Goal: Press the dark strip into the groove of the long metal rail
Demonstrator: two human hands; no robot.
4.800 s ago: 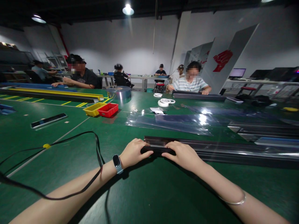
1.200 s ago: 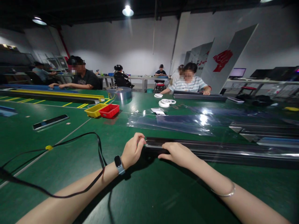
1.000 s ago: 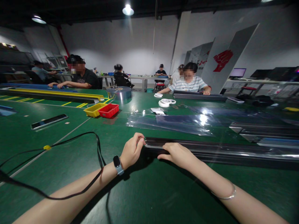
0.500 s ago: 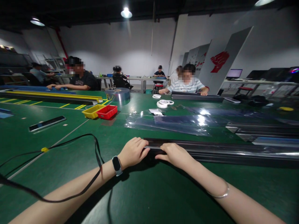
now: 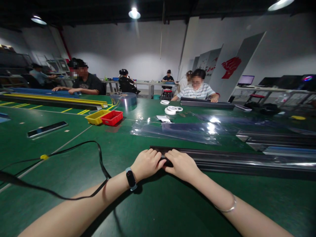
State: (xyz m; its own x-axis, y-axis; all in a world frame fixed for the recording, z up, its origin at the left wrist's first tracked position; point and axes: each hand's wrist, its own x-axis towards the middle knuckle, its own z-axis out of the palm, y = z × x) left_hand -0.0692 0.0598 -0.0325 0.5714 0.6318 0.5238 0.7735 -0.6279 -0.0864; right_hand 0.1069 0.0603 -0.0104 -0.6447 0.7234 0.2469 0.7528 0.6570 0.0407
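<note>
A long black bar point(image 5: 234, 160) in a shiny clear sleeve lies across the green table point(image 5: 160, 210), running off to the right. My left hand point(image 5: 147, 163), with a smartwatch on the wrist, has its fingers curled over the bar's left end. Beside it, my right hand point(image 5: 181, 164) also grips that end, fingers closed on top, a thin bangle on the forearm. The two hands nearly touch.
A black cable point(image 5: 74, 154) loops across the table at the left. Clear plastic sleeves point(image 5: 177, 129) lie behind the bar, more black bars point(image 5: 278, 141) at the right. Yellow tray point(image 5: 97, 117), red tray point(image 5: 112, 117) and tape rolls point(image 5: 172, 109) sit farther back. Other people sit opposite.
My left hand has come down from the bar's end face onto its top. Both hands have drawn closer together over the left end. The camera has tipped slightly.
</note>
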